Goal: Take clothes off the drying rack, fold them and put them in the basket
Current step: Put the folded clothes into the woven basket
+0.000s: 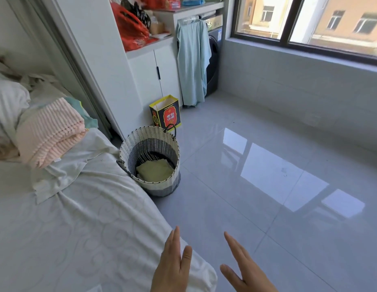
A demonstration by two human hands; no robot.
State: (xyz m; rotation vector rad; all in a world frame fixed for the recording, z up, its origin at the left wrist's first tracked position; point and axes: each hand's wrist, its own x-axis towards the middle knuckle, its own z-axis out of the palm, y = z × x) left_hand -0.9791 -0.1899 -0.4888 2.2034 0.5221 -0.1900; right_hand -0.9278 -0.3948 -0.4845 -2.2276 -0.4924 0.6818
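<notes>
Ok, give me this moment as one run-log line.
left hand: open, empty | right hand: open, empty | basket: holds folded yellow-green cloth | light-blue garment: hanging, not yet taken | pink knit: folded on bed

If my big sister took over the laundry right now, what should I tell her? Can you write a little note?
The left hand is open and holds nothing, above the edge of the bed. The right hand is open and empty, above the floor.
The basket stands on the floor beside the bed, with one folded yellow-green cloth inside.
A light blue garment hangs on a hanger. A folded pink cloth lies on the bed.
Done: one piece is folded and in the basket.
Left: probably take down the blue garment, fold it and put it in. The pink cloth may belong in the basket too.
</notes>
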